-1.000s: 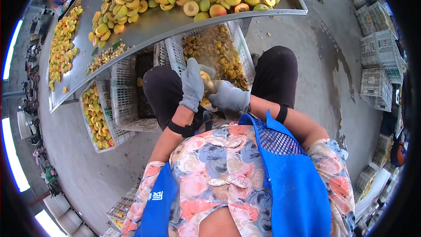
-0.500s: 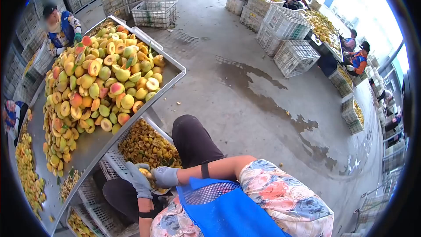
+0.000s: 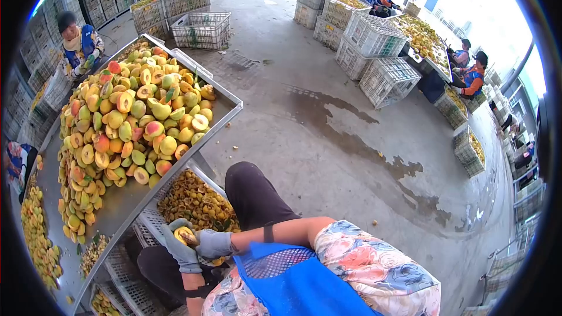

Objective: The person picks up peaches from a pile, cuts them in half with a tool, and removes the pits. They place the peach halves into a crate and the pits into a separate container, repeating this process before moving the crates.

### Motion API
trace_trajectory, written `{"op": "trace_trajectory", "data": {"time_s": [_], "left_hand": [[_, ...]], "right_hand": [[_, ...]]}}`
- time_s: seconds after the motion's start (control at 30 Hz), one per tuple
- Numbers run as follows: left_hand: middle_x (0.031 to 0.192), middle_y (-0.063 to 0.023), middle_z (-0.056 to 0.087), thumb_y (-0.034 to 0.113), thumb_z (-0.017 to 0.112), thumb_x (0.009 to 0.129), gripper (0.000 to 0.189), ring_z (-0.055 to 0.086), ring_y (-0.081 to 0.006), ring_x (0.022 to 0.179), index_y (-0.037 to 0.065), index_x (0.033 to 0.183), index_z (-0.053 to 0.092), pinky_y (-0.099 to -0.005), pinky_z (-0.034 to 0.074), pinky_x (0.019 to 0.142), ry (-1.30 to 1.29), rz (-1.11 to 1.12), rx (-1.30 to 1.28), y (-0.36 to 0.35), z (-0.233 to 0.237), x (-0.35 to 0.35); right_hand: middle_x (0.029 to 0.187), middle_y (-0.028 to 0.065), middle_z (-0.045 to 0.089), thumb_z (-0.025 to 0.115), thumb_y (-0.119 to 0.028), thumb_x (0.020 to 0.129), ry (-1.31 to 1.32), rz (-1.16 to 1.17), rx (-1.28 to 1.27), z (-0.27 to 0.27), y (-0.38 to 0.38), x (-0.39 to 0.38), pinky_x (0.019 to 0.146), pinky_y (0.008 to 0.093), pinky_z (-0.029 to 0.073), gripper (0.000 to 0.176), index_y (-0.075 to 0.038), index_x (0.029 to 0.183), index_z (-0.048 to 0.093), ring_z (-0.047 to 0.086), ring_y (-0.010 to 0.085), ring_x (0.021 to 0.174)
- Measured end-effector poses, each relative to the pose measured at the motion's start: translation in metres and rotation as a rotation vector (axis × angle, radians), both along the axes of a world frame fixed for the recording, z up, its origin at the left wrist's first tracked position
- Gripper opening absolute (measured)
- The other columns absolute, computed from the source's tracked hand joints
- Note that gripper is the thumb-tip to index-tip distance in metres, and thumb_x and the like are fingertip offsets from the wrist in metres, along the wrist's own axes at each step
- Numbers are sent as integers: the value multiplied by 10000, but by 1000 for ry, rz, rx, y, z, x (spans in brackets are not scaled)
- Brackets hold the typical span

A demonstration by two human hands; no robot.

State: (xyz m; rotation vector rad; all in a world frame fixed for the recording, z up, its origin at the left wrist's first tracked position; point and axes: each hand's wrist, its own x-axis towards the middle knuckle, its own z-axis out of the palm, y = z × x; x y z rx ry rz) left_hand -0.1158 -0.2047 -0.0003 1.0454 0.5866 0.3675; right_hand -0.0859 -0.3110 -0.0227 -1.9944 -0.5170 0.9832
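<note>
My left hand [image 3: 180,250], in a grey work glove, is closed around a peach half [image 3: 186,235] whose cut yellow face with a brown hollow points up. My right hand [image 3: 214,244], gloved too, is curled right beside the fruit; anything inside its fingers is hidden. Yellow fruit [image 3: 215,261] shows just under my right hand, partly covered. Both hands are over my lap, at the near edge of a crate [image 3: 153,213] filled with brownish-yellow peach scraps [image 3: 196,202]. Left of it slopes a metal table [image 3: 126,202] heaped with halved peaches [image 3: 126,123].
A co-worker [image 3: 81,50] is at the table's far side, another person [image 3: 20,161] at the left edge. Stacked crates [image 3: 374,35] and a second fruit table [image 3: 421,38] with several people are to the right. A wet patch [image 3: 351,134] darkens the concrete floor.
The peach half in my left hand now shows its cut face upward, and my right hand has shifted slightly left and down. The co-worker's hands have drawn back from the heap.
</note>
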Motion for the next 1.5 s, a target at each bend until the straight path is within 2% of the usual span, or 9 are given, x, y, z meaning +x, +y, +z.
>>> {"op": "trace_trajectory", "data": {"time_s": [0.2, 0.33, 0.47, 0.5, 0.67, 0.97, 1.33, 1.4, 1.5], "left_hand": [[810, -97, 652, 498, 405, 1029, 508, 633, -203, 698, 52, 947, 634, -329, 545, 608, 2, -157, -63, 23, -22, -2], [933, -103, 670, 431, 461, 1005, 405, 638, -210, 799, 68, 1055, 635, -350, 562, 653, 14, -23, -208, 0, -1, 1], [1051, -120, 677, 356, 491, 993, 365, 665, -223, 945, 32, 1082, 632, -353, 565, 798, -74, -129, 244, 3, -15, -1], [965, -122, 701, 365, 459, 1030, 391, 690, -239, 852, 22, 1054, 646, -353, 580, 733, -26, -60, -49, 7, -13, 2], [910, -160, 685, 396, 496, 1014, 422, 686, -299, 811, 3, 971, 641, -397, 574, 753, -60, 107, -426, 30, -27, 4], [878, -138, 699, 395, 447, 1040, 468, 702, -255, 790, -8, 960, 671, -351, 577, 756, -30, 31, -293, 21, -14, -5], [726, -91, 673, 381, 419, 1046, 504, 637, -180, 636, 19, 793, 661, -319, 535, 639, 60, 93, -66, 4, -23, 3], [714, -78, 675, 384, 429, 1039, 494, 634, -159, 619, 49, 767, 668, -310, 528, 629, 85, 139, -15, 4, -23, 2], [701, -50, 669, 354, 444, 1026, 449, 615, -125, 595, 50, 782, 667, -288, 500, 584, 99, 279, 25, 4, -25, -3]], "right_hand": [[995, 242, 702, 641, -215, 817, -178, 216, 6, 14, -15, 14, 809, 442, 534, 324, -15, 1071, 658, 682, 389, 971], [958, 244, 704, 641, -214, 810, -233, 179, 21, 23, -23, 20, 781, 450, 535, 305, -15, 1038, 678, 686, 392, 930], [811, 239, 691, 624, -279, 807, -207, 171, 56, 20, -18, 29, 710, 484, 538, 254, -56, 854, 737, 685, 412, 774], [833, 239, 693, 627, -265, 812, -319, 153, 186, -36, -10, 24, 708, 484, 538, 244, -58, 886, 734, 688, 409, 780], [824, 282, 660, 640, -239, 865, -459, 81, 111, 3, -30, 22, 720, 552, 493, 252, -25, 968, 556, 648, 467, 819], [840, 259, 668, 651, -251, 886, -449, 215, 20, 14, -19, 24, 717, 523, 503, 347, -14, 1095, 509, 659, 446, 838], [843, 271, 673, 666, -228, 871, -457, 227, -53, -2, -14, 17, 695, 547, 505, 282, -22, 1040, 576, 658, 456, 834], [857, 194, 711, 670, -110, 839, -406, 279, 85, -40, -15, 15, 680, 489, 520, 258, -13, 1072, 614, 685, 378, 779], [1050, 80, 702, 634, -20, 896, -90, 369, 58, -19, -6, 17, 823, 345, 540, 288, -24, 1184, 634, 667, 192, 917]]}}
